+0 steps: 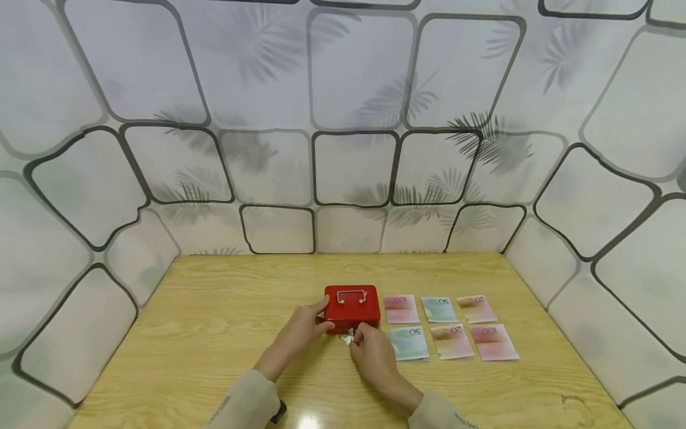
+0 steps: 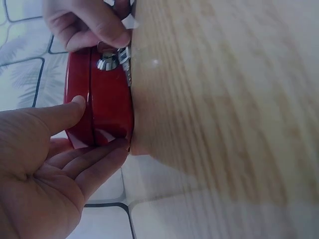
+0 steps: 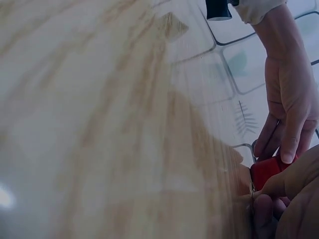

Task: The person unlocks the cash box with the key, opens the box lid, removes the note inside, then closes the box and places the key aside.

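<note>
A small red cash box (image 1: pixel 351 307) with a metal handle (image 1: pixel 351 294) lies on the wooden table (image 1: pixel 214 333). My left hand (image 1: pixel 323 317) holds the box's left front corner, thumb on the lid and fingers along the side (image 2: pixel 99 159). My right hand (image 1: pixel 358 339) pinches a silver key (image 2: pixel 122 59) set in the lock on the box's front face. In the left wrist view the box (image 2: pixel 104 99) looks closed. The right wrist view shows only a corner of the box (image 3: pixel 266 169) under the left hand's fingers (image 3: pixel 289 144).
Several banknotes lie in two rows just right of the box, from a pink one (image 1: pixel 401 308) out to another pink one (image 1: pixel 493 342). Patterned walls (image 1: pixel 354 167) enclose the table at the back and both sides. A black wrist device (image 1: pixel 278 412) sits on my left sleeve.
</note>
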